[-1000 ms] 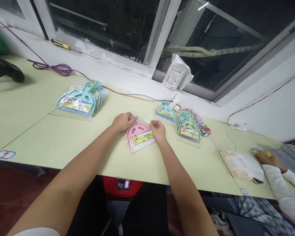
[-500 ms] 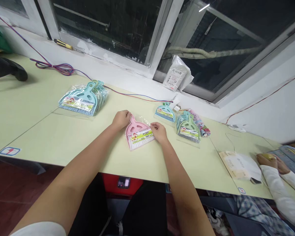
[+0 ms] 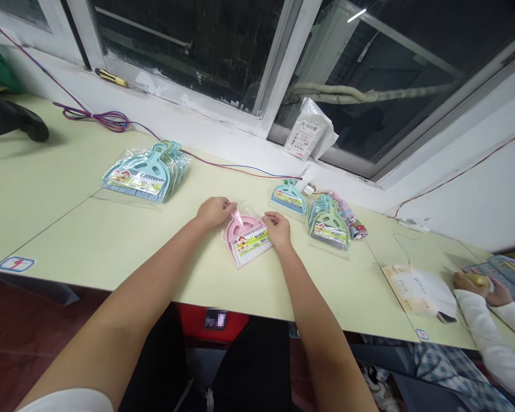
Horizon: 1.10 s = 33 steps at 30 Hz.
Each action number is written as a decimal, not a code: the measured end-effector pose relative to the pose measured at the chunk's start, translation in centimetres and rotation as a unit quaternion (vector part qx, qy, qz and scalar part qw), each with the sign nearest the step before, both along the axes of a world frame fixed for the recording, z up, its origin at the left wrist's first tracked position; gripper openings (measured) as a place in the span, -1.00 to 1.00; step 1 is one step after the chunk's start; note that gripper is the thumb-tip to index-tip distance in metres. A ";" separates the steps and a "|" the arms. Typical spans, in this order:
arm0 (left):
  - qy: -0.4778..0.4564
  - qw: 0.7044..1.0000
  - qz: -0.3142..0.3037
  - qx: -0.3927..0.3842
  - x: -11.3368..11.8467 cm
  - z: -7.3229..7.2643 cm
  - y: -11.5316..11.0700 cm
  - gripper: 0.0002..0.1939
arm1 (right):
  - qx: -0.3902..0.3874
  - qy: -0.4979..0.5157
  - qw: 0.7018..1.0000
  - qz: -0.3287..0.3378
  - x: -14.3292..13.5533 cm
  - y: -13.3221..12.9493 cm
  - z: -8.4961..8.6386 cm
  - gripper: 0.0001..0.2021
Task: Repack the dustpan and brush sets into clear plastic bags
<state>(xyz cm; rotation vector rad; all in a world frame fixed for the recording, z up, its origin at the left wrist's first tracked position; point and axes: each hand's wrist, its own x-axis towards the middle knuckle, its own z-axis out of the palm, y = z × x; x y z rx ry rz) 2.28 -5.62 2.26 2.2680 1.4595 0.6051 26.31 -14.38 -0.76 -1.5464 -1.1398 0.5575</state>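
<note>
left hand [image 3: 214, 212], right hand [image 3: 278, 229]: fingers pinch bagged pink dustpan-and-brush set [image 3: 248, 234] | looks midway, not yet released | blue-fronted stack [image 3: 142, 171], green-fronted stack [image 3: 329, 230] lie untouched

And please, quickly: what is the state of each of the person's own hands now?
Left hand: closed, holding the pink plastic dustpan-and-brush set in clear wrapping, at its handle end.
Right hand: closed, holding the same set's right edge.

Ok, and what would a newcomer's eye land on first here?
Probably the pink dustpan and brush at the centre, on the table, with the left hand at its handle and the right hand at its edge. Then the dustpan stack on the left and the green dustpan on the right. Behind, a white package stands by the window.
</note>
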 end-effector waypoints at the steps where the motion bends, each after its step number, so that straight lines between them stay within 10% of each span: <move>1: -0.003 1.000 -0.003 0.000 0.0 0.0 0.0 -0.45 | 0.001 0.002 1.000 -0.002 -0.1 0.0 0.1 -0.72; 33: -0.068 0.997 0.028 -0.005 -0.5 -0.1 0.2 -0.46 | -0.059 -0.054 0.997 0.008 1.2 -0.2 0.0 -0.75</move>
